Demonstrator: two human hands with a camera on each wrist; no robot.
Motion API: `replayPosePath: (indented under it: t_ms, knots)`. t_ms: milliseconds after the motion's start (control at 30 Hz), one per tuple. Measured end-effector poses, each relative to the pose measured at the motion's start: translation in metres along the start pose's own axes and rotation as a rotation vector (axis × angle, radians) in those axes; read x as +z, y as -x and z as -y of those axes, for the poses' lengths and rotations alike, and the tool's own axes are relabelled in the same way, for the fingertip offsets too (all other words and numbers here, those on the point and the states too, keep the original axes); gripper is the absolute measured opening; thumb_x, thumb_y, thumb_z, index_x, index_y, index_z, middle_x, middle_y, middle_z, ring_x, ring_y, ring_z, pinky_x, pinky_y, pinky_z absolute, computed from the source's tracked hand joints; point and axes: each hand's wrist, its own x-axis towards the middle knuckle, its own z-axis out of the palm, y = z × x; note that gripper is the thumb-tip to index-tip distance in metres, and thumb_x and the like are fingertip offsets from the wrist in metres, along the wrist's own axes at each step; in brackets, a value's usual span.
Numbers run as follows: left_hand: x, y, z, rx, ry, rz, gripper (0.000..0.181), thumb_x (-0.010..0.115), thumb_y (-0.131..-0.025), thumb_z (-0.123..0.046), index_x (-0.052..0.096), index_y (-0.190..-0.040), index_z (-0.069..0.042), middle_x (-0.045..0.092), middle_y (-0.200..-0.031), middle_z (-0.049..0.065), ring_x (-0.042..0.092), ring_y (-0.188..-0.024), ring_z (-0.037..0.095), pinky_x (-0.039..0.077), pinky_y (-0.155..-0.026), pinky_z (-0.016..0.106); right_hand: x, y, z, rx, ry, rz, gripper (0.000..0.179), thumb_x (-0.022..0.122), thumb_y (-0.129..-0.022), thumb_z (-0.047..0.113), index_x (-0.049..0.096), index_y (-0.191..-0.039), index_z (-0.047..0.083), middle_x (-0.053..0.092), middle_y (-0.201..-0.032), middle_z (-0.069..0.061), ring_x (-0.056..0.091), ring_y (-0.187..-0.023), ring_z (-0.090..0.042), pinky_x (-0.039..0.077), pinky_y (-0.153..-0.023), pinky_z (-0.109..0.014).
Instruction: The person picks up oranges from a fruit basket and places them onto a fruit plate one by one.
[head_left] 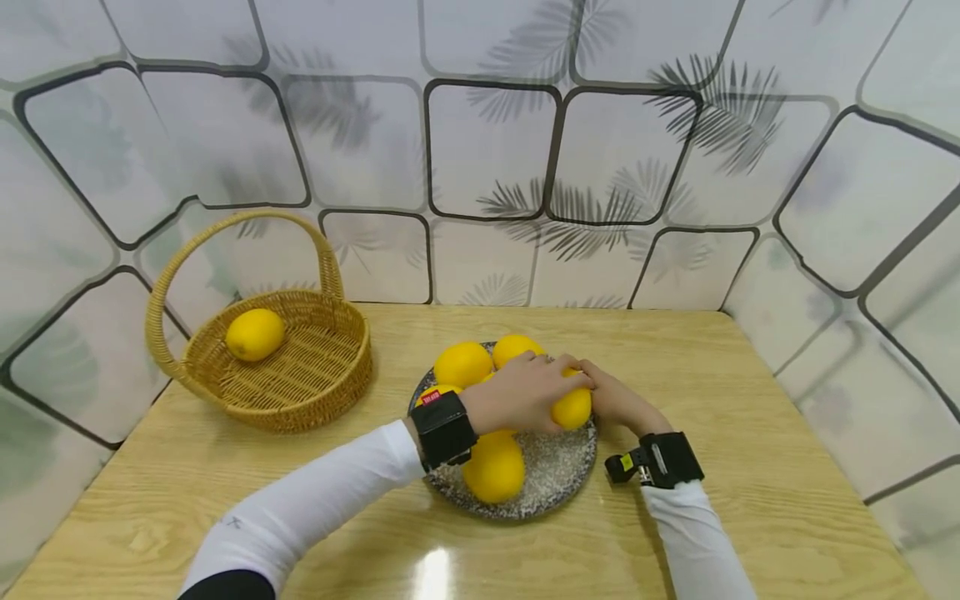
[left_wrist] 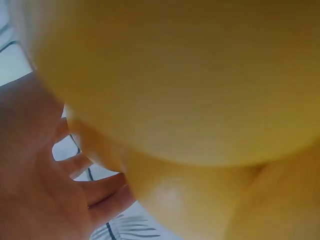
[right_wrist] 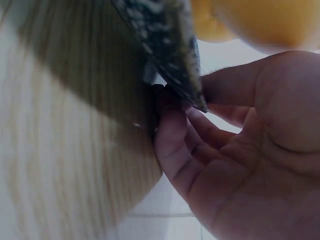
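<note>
A round speckled grey plate stands on the table with several yellow lemons on it. My left hand reaches across the plate and grips a lemon at its right side. In the left wrist view, the fingers reach a lemon, while a closer lemon fills most of the picture. My right hand is at the plate's right edge. The right wrist view shows that hand pinching the plate's rim between thumb and fingers.
A wicker basket with a tall arched handle stands at the left of the wooden table, holding one lemon. Patterned walls enclose the back and sides.
</note>
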Motion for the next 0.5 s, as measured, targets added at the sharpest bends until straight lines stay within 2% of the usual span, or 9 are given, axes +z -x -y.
replayPosePath:
  t_ms: [100, 233, 367, 500]
  knots:
    - [0.0056, -0.0029, -0.0015, 0.005, -0.024, 0.052, 0.071, 0.065, -0.085, -0.047, 0.041, -0.147, -0.023, 0.046, -0.149, 0.008, 0.055, -0.119, 0.024, 0.05, -0.099, 0.041, -0.0005, 0.0001, -0.0005, 0.072, -0.053, 0.026, 0.039, 0.035, -0.101, 0.008, 0.042, -0.139, 0.005, 0.045, -0.146, -0.029, 0.041, -0.132, -0.042, 0.035, -0.109, -0.065]
    - [0.0095, -0.0037, -0.0034, -0.005, -0.045, 0.117, 0.073, 0.061, -0.088, -0.049, 0.034, -0.151, -0.022, 0.042, -0.153, 0.009, 0.053, -0.122, 0.026, 0.048, -0.103, 0.041, 0.0, -0.0006, -0.0006, 0.102, -0.074, 0.04, 0.046, 0.033, -0.099, 0.005, 0.039, -0.145, 0.008, 0.047, -0.141, -0.031, 0.046, -0.127, -0.043, 0.041, -0.105, -0.062]
    - [0.0087, -0.0018, -0.0039, -0.013, -0.05, 0.126, 0.076, 0.061, -0.088, -0.051, 0.032, -0.152, -0.023, 0.041, -0.153, 0.008, 0.05, -0.126, 0.026, 0.047, -0.104, 0.042, 0.0005, -0.0019, -0.0005, 0.076, -0.067, 0.036, 0.048, 0.034, -0.098, 0.002, 0.036, -0.146, 0.004, 0.049, -0.136, -0.034, 0.049, -0.121, -0.044, 0.046, -0.099, -0.06]
    - [0.0064, 0.0028, -0.003, -0.008, -0.034, 0.124, 0.077, 0.061, -0.088, -0.052, 0.031, -0.153, -0.023, 0.041, -0.154, 0.009, 0.046, -0.131, 0.027, 0.045, -0.107, 0.045, 0.0009, -0.0018, -0.0005, 0.081, -0.072, 0.036, 0.045, 0.034, -0.101, 0.007, 0.036, -0.146, 0.005, 0.05, -0.135, -0.033, 0.051, -0.12, -0.042, 0.047, -0.098, -0.058]
